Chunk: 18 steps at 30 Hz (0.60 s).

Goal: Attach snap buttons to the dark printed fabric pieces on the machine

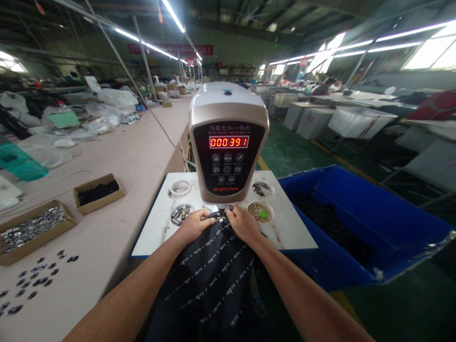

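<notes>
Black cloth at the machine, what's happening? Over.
Left hand and right hand both pinch black cloth under machine. Counter reads 000391. Nothing blocking.

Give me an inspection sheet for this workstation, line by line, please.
Surface: white machine table, stained, four round wells in it.
Job's things: black printed fabric held under the press machine; counter reads 000391.
Clutter: two cardboard boxes and loose metal discs on the long bench.
Grippers: left hand and right hand both pinch the fabric's edge.
Cables: pale cord across the bench.
Surroundings: blue bin to the right, factory hall.
</notes>
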{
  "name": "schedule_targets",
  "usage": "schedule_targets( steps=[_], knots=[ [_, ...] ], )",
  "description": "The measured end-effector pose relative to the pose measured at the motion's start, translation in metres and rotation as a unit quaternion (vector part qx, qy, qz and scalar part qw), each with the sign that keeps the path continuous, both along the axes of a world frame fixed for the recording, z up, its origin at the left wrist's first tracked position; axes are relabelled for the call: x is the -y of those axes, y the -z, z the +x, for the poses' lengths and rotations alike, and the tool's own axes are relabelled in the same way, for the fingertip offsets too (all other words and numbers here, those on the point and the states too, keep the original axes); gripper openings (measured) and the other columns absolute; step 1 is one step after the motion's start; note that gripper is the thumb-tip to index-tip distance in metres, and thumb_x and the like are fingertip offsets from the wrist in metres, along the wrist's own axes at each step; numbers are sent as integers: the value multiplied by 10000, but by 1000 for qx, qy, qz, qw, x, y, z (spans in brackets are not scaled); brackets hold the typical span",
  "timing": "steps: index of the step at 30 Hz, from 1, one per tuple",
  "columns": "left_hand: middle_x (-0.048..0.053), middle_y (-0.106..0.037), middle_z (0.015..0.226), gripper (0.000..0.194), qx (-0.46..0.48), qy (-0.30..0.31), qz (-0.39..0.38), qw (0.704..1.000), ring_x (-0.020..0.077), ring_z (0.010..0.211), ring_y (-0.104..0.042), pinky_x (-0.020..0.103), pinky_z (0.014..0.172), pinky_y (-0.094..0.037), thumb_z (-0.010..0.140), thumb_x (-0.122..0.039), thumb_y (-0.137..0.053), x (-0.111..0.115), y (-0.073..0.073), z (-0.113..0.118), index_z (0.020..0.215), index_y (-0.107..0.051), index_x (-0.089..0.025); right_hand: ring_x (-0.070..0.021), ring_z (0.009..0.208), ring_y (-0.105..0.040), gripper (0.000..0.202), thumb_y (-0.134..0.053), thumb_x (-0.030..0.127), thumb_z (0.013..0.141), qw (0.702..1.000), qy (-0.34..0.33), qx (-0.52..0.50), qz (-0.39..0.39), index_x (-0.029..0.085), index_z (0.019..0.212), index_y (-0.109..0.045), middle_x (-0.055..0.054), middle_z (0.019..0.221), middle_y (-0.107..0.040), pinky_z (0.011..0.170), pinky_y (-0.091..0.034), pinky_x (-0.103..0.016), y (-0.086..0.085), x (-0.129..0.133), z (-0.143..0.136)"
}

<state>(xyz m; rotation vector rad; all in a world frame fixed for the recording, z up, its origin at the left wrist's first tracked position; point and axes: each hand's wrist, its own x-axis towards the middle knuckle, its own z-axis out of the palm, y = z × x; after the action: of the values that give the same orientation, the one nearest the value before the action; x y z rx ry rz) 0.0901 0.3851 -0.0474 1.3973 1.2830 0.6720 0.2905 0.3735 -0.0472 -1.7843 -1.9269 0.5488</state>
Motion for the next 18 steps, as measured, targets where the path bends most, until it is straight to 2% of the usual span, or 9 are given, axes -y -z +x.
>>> schedule_targets(
  steps=[4,9,13,16,18],
  knots=[
    [8,-674,756,358,-15,3,13,1000,199,724,-613,300,681,-459,677,-495,-671,1,-1,0,837,-619,-178,-227,995,-701,285,-475,331,1025,1000,1,-17,-6,180,1162,-674,-102,1025,-774,824,-417,-262,1,0,1],
    [25,-702,773,279,-63,0,50,997,236,788,-654,321,703,-497,711,-443,-636,4,-13,3,804,-655,-181,-221,987,-692,277,-491,325,1016,998,-9,-62,-6,184,1148,-690,-90,1034,-772,842,-429,-268,-2,-1,2],
    [77,-734,943,368,-113,-14,92,989,292,926,-665,413,857,-509,770,-480,-614,18,-27,2,959,-688,-174,-207,1026,-680,273,-491,306,1009,993,-15,-115,0,204,1151,-700,-76,1115,-762,904,-435,-274,-11,3,6],
    [160,-673,1208,534,-165,-57,170,970,360,1153,-588,532,1053,-414,809,-545,-596,42,-35,-8,1160,-641,-144,-199,1078,-664,281,-495,339,1003,987,-6,-162,-3,209,1113,-719,-57,1139,-756,962,-431,-281,-23,16,25],
    [167,-654,1249,564,-217,-98,292,926,356,1218,-558,540,1106,-395,837,-583,-562,63,-34,-23,1195,-625,-152,-208,1070,-665,268,-571,385,956,980,8,-197,-17,201,1049,-742,-46,1102,-762,976,-438,-295,-33,34,50]
  ],
)
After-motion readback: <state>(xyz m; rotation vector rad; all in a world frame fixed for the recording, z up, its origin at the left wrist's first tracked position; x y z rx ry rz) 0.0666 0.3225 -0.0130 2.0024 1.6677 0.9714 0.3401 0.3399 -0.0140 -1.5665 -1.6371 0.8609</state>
